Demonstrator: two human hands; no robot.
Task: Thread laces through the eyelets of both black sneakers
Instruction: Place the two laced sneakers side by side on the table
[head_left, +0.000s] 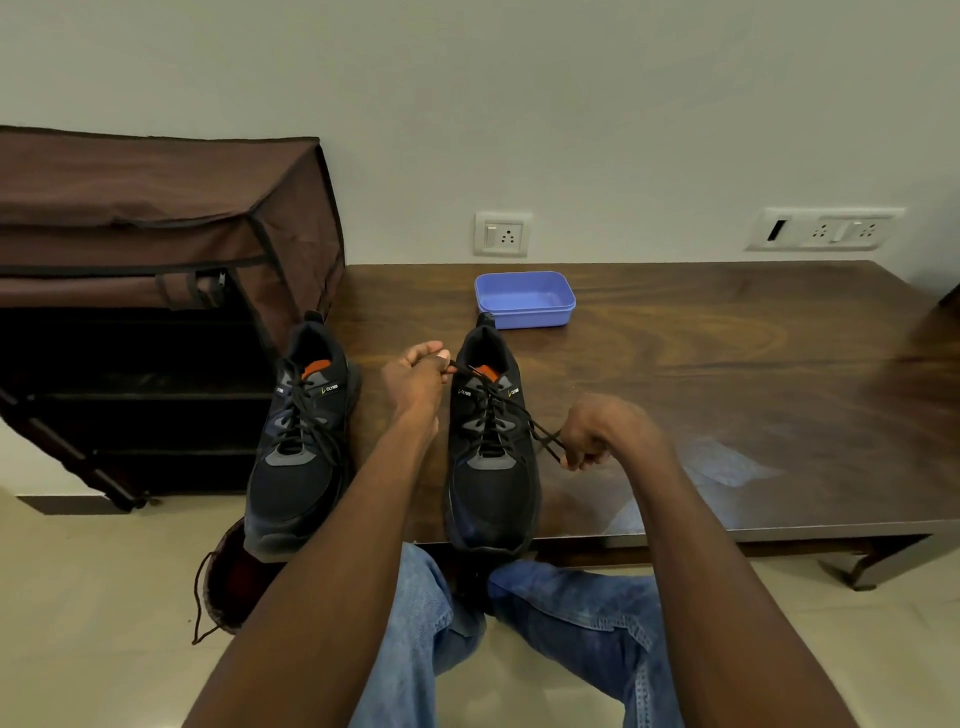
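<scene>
Writing: "CLYMB"-like lettering, small and hard to read, on tabs beside the tongue of each sneaker, with a small yellow mark next to it.
Left sneaker (296, 441): black, grey panels by the eyelets, orange patch inside the tongue; upright on the bench (727, 374) at its left front corner, toe over the edge toward the viewer; black lace already crossed through its eyelets, loose ends lying down the right side.
Right sneaker (491, 457): same black model, standing just right of the first, toe also at the front edge; lace (519, 410) crossed up the eyelets, two ends drawn out taut.
Left hand (415, 382): between the two sneakers, grip closed, fingers and thumb pinching one lace end near the top left eyelet.
Right hand (608, 434): just right of the right sneaker, low over the bench, grip curled tight round the other lace end, pulled out sideways.
Blue tray (524, 299): shallow plastic, behind the right sneaker's heel, near the wall.
Fabric shoe rack (156, 260): brown, on the floor left of the bench, front flap rolled up.
Wall: one socket plate (502, 235) above the tray, a wider one (826, 228) farther right.
Below the bench: blue jeans (519, 623), knees apart; dark drawstring bag (228, 582) on the floor under the left sneaker.
</scene>
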